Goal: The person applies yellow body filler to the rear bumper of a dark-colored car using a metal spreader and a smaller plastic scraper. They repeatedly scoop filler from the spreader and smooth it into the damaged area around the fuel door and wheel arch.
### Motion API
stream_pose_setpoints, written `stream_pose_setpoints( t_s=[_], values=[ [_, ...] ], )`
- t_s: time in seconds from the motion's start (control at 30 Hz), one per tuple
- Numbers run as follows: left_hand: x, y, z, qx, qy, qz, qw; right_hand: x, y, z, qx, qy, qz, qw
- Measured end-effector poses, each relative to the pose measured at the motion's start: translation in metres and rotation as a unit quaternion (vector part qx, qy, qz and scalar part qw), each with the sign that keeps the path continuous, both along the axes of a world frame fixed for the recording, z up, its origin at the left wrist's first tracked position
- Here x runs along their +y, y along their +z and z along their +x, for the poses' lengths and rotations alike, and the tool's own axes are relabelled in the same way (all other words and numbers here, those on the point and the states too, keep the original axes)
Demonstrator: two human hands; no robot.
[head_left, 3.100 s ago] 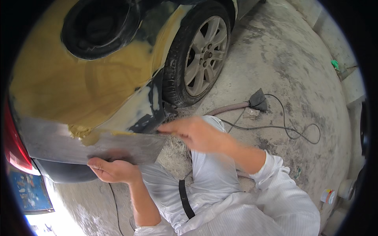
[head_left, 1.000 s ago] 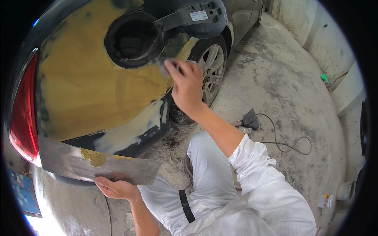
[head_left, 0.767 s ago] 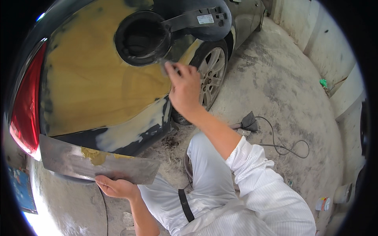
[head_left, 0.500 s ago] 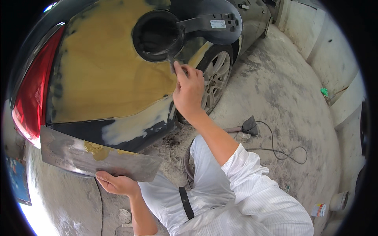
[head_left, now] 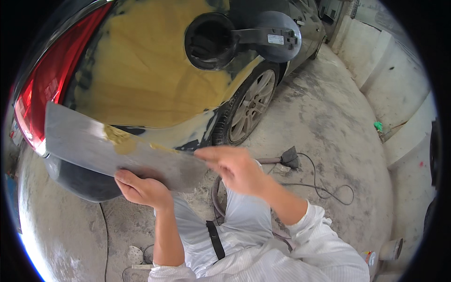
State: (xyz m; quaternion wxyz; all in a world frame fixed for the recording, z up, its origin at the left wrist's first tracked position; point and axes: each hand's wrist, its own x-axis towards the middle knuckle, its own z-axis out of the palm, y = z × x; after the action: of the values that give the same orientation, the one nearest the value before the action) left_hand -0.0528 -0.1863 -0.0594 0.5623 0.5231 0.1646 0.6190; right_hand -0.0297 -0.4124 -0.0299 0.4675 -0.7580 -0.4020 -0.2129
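Note:
My left hand (head_left: 143, 189) grips the lower edge of a wide grey metal sheet (head_left: 84, 143), held tilted in front of the car. A lump of yellow putty (head_left: 121, 141) sits along the sheet's upper edge, with a thin smear to its right. At the sheet's right end is my right hand (head_left: 244, 170), blurred, with closed fingers; the small dark spreader it pinched earlier is hardly visible now. Beyond is the car's rear side panel (head_left: 155, 75), largely coated in yellow filler. Its round fuel filler recess (head_left: 211, 42) is exposed, the flap (head_left: 282, 49) swung out to the right.
A red tail light (head_left: 49, 80) borders the panel's left side. The rear wheel (head_left: 251, 107) stands to its right. On the concrete floor lie a hose with a dark end piece (head_left: 290, 158) and a looped cable (head_left: 319, 188). Tins (head_left: 391, 249) stand by the right-hand wall (head_left: 394, 70).
My right hand has come down from below the fuel filler recess to the sheet's right end. The left hand has raised the sheet, and the view has shifted.

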Motion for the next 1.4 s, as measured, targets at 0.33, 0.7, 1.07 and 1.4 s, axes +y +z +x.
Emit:
stream_pose_setpoints(
  t_s=[0.33,0.7,1.07,1.4],
  values=[
    [0.025,0.014,-0.022,-0.006,0.013,-0.051,0.999,-0.024,-0.003,0.158,-0.285,-0.420,-0.065,0.859],
    [0.046,-0.009,-0.040,-0.005,0.053,-0.043,0.998,0.001,-0.011,0.156,-0.275,-0.403,-0.085,0.869],
    [0.049,-0.016,-0.048,-0.013,0.013,-0.064,0.998,0.032,-0.003,0.139,-0.281,-0.383,-0.061,0.878],
    [0.060,-0.026,-0.051,-0.016,0.018,-0.036,0.999,0.061,0.009,0.135,-0.240,-0.360,-0.015,0.901]
  ],
)
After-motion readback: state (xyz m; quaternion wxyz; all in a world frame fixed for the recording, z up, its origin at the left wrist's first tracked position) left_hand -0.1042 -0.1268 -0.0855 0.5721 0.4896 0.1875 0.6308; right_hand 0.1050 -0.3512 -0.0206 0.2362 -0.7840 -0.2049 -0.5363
